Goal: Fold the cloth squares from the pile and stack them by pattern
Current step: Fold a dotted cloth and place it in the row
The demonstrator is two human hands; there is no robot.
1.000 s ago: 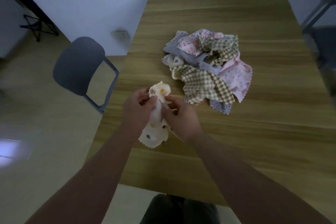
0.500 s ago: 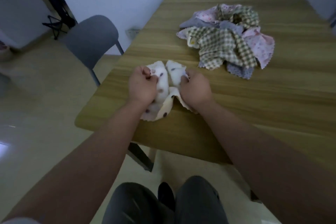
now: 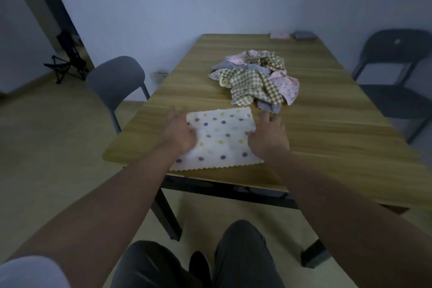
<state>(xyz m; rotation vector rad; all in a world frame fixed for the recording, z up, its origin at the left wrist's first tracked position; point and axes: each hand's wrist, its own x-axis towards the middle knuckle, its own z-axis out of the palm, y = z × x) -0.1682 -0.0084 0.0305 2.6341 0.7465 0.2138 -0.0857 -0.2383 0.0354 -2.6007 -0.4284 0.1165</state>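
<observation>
A white cloth square with purple and yellow dots lies spread flat near the front left corner of the wooden table. My left hand rests flat on its left edge, fingers straight. My right hand presses on its right edge with fingers spread. Behind the cloth sits the pile of crumpled squares, checked, pink and grey. Two small folded stacks, one pink and one grey, lie at the table's far edge.
A grey chair stands left of the table, a dark chair at the right. A folded stand leans by the left wall. My knees are below the table's front edge.
The dotted cloth, bunched between both hands before, now lies unfolded flat on the table. Both hands have opened and moved apart to its sides. The view has tilted up.
</observation>
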